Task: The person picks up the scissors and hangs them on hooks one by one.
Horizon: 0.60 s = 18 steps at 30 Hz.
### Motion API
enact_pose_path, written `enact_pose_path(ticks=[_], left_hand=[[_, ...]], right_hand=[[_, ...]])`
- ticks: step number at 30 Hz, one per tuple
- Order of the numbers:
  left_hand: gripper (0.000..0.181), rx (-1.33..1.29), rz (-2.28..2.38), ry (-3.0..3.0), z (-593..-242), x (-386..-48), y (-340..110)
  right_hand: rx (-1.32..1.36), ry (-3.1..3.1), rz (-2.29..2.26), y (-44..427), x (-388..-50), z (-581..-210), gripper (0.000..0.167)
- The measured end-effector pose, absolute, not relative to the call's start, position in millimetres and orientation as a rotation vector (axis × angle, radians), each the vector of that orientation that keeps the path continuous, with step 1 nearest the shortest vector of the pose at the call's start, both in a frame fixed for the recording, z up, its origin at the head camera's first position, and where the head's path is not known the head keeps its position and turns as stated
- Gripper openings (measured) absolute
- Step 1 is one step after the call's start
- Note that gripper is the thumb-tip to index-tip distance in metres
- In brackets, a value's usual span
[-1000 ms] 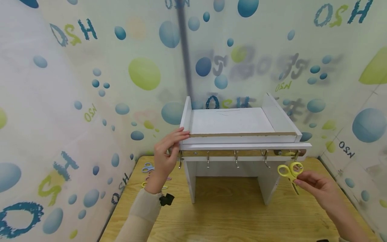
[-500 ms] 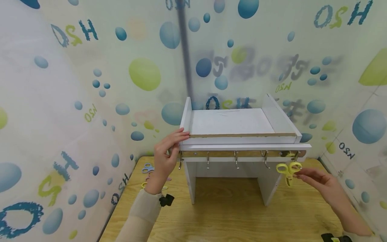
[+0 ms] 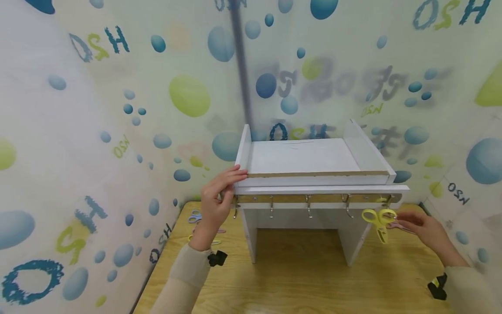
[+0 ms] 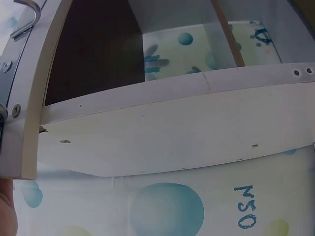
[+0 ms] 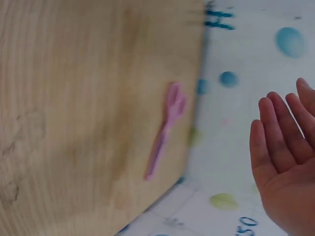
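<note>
My left hand (image 3: pixel 217 196) rests at the left front corner of a white shelf unit (image 3: pixel 302 156). Its fingertips lie on the front edge, with the thumb lower down by the hook rail (image 3: pixel 290 199). Yellow scissors (image 3: pixel 379 220) hang from the rail's rightmost hook, handle loops up and blades down. Just right of them is my right hand (image 3: pixel 421 229); in the right wrist view its fingers are extended and the palm holds nothing. Pink scissors (image 5: pixel 167 130) lie on the table near its edge, partly hidden behind the right hand in the head view.
Several metal hooks (image 3: pixel 308 206) line the rail. On the wooden table (image 3: pixel 302 279), blue scissors (image 3: pixel 195 216) lie left of the unit, with pink and yellow scissors partly hidden behind the left wrist. A patterned wall (image 3: pixel 188 96) stands close behind.
My right hand has let go of the yellow scissors, now hanging from the hook, and moved slightly right and up. The left hand stays at the shelf corner. The head view has shifted a little.
</note>
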<state>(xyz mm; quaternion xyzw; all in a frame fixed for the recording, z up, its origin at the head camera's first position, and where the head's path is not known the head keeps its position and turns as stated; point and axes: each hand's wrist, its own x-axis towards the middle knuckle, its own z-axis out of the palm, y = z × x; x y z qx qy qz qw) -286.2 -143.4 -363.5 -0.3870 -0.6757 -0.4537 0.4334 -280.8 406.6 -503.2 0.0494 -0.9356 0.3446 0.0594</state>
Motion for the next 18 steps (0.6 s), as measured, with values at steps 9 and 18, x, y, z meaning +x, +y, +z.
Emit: enact_pose_path(ticks=[9,18], left_hand=[[0.038,-0.953,-1.134,-1.696,-363.2,-285.7,-143.5],[0.039,-0.952,-1.112,-1.697,-361.6,-284.9,-144.8]], right_hand=[[0.105,-3.013,0.813,434.9,-314.9,-544.4,0.044],[0.083,-3.067,0.615,440.3,-325.7,-570.1,0.049]])
